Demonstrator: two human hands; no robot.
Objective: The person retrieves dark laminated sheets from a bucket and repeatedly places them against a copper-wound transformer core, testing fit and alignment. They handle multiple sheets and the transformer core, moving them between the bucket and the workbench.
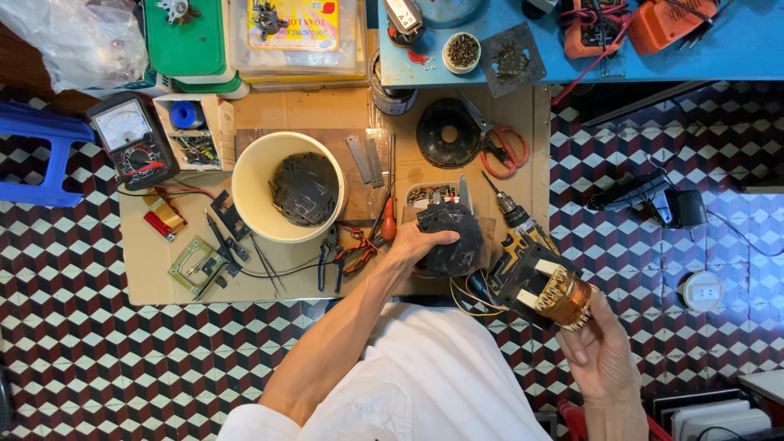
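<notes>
right hand [600, 347]: nearest the camera, raised off the board, fingers curled up around a copper-wound coil [563, 298]; the coil sits at the fingertips, gripped from below.
coil leads: yellow wires [465, 298] loop from the coil side toward the left fingers.
left hand [416, 242]: arm reaches forward across a white shirt [433, 384]; the fingers are clasped on a black motor housing [449, 237], thumb on its near edge, the housing lying just past the fingertips on the cardboard work board [147, 261].
cordless drill [523, 245]: lies between the two hands, just right of the left fingers, bit pointing away.
pliers and red screwdriver [389, 219]: just left of the left fingers, on the board.
cream bowl [249, 175]: well left of the left fingers, holding a dark round part [304, 188].
red-handled scissors [502, 145]: beyond the left fingers, beside a black disc [447, 133].
multimeter [131, 140]: far left of both hands.
blue table [735, 57]: farthest from the fingers, at the top, its wall facing the board.
</notes>
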